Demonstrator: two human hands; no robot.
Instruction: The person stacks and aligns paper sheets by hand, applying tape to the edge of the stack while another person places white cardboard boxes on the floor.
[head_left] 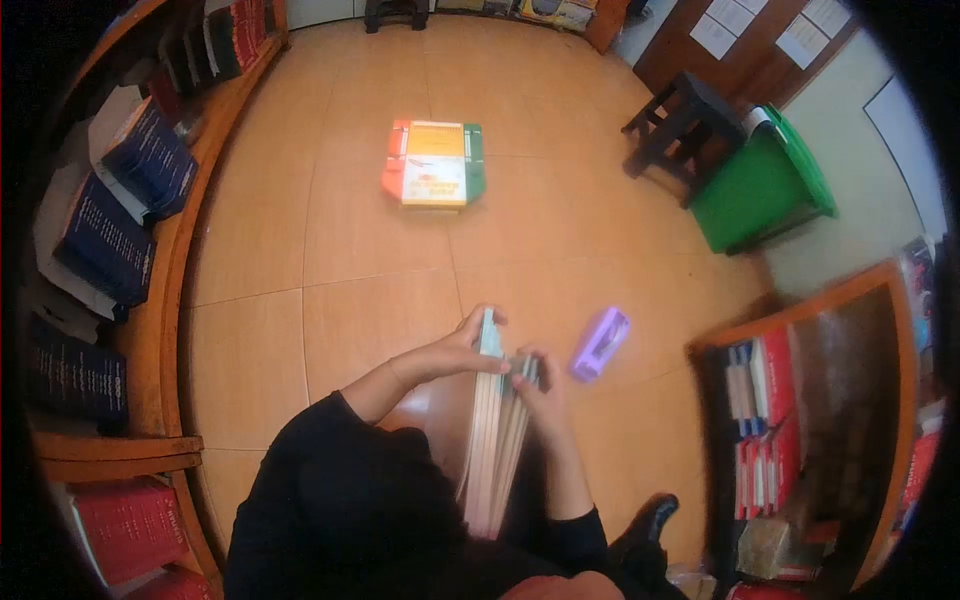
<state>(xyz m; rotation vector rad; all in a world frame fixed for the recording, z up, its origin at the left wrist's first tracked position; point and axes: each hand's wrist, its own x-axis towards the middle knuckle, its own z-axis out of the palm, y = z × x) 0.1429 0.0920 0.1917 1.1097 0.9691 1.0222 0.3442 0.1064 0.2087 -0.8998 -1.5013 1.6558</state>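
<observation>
A stack of thin books (pixel 485 430) stands on edge in front of my body, page edges facing up. My left hand (pixel 455 352) is closed round the far end of the thicker part, which has a pale green cover. My right hand (pixel 543 392) grips the thinner part on the right, its thumb on top and fingers over the far end. The two parts fan slightly apart between my hands. To the right of my right hand, a purple object that looks like a tape dispenser (pixel 598 343) lies on the floor.
Farther ahead on the tiled floor (pixel 370 250) lies a pile of orange, white and green booklets (pixel 434 180). Bookshelves stand at left (pixel 190 190) and right (pixel 810 325). A dark stool (pixel 685 125) and a green bin (pixel 765 190) are at the upper right.
</observation>
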